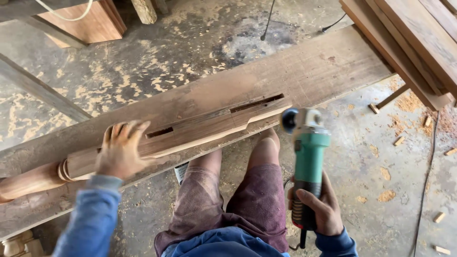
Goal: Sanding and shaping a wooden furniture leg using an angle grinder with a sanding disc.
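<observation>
My left hand (120,150) lies flat on a long carved wooden post (200,128), fingers spread over its squared part. The post has slots cut in its top and a rounded turned end at the left. It rests on a wide dusty plank (295,71) that runs diagonally across the view. My right hand (319,207) grips the dark handle of a green angle grinder (307,152), held upright with its head close to the right end of the post, just off the plank's near edge. My knees show below the plank.
Stacked boards (414,43) fill the upper right corner. Sawdust and small wood offcuts (399,141) litter the concrete floor. A cable (428,162) trails along the right. A wooden box (88,21) stands at the top left, and a grey beam (43,90) crosses the left.
</observation>
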